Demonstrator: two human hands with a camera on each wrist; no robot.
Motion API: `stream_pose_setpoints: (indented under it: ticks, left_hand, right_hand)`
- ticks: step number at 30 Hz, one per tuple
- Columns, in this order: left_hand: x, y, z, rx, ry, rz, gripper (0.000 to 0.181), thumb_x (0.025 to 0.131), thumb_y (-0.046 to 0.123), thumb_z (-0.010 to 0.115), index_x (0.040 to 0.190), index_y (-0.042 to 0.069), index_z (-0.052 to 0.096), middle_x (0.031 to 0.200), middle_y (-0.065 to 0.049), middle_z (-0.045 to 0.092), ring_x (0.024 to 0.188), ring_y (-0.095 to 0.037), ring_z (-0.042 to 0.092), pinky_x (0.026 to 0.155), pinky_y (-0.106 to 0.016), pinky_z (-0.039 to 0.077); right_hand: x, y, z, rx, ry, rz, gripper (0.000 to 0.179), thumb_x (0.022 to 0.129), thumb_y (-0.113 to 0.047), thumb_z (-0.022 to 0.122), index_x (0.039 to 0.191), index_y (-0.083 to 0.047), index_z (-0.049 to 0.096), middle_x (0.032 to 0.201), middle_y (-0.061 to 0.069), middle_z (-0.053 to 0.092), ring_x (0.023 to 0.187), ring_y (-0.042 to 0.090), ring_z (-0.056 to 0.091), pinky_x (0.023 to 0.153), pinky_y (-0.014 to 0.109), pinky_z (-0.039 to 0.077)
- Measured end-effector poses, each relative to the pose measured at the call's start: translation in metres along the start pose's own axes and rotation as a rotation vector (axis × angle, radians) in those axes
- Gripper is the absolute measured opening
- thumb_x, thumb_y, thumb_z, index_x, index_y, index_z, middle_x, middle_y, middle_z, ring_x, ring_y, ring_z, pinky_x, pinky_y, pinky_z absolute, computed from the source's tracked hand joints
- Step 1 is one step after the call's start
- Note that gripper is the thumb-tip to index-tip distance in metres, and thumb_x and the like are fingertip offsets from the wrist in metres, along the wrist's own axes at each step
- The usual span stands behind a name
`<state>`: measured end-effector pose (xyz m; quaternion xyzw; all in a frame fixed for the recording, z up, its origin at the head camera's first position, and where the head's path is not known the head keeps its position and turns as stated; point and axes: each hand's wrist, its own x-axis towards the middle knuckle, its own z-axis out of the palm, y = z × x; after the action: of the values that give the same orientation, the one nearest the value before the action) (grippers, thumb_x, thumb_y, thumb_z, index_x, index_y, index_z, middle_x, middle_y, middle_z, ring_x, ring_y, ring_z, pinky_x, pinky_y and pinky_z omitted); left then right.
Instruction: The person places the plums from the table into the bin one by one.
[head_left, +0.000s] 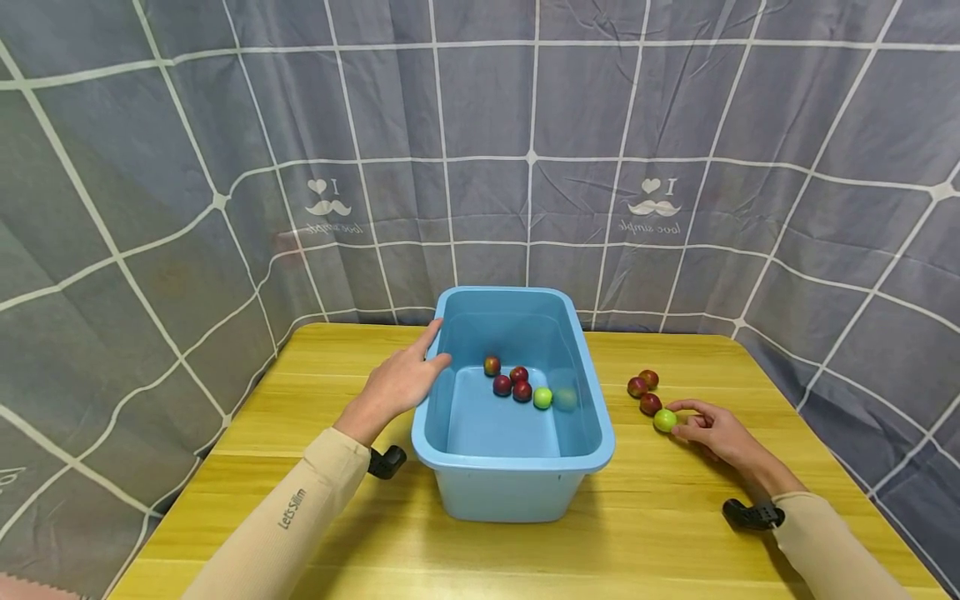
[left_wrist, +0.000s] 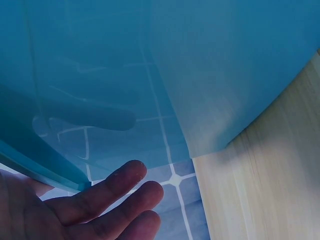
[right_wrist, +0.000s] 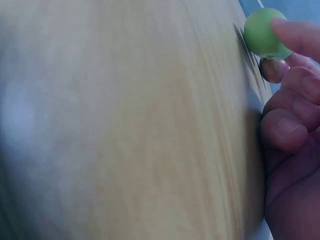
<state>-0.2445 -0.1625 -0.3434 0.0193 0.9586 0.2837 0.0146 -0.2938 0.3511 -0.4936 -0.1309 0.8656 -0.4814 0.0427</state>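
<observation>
In the head view my left hand (head_left: 405,375) rests on the left rim of a light blue plastic bin (head_left: 513,462). Its thumb lies over the rim, while the left wrist view has the other fingers (left_wrist: 107,192) straight on the outer side. To the right of the bin, my right hand (head_left: 716,433) pinches a small round green fruit (head_left: 664,421) between thumb and index finger, close over the table. The remaining fingers are curled, as the right wrist view shows. Red plums (head_left: 650,404) sit just beyond the green fruit.
Inside the bin, several red plums (head_left: 502,385) and another green fruit (head_left: 542,397) lie on the floor. The wooden table (head_left: 360,533) ends at a grey checked curtain (head_left: 480,200) behind and at both sides. Black wrist cameras (head_left: 387,462) are strapped to both arms.
</observation>
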Motion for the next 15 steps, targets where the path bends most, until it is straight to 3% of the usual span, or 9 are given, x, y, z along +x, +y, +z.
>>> stream_pose_setpoints:
  ticks: [15]
  left_hand:
    - [0.000,0.001,0.000,0.008,0.004,0.004,0.071,0.100,0.053,0.038,0.163,0.038,0.009,0.152,-0.015,0.049,0.103,-0.033,0.064,0.061,-0.037,0.045]
  right_hand:
    - [-0.003,-0.015,-0.004,0.034,-0.039,0.006,0.047,0.094,-0.020,0.071,0.132,0.004,0.055,0.060,-0.001,0.041,0.046,0.024,0.040,0.043,0.032,0.035]
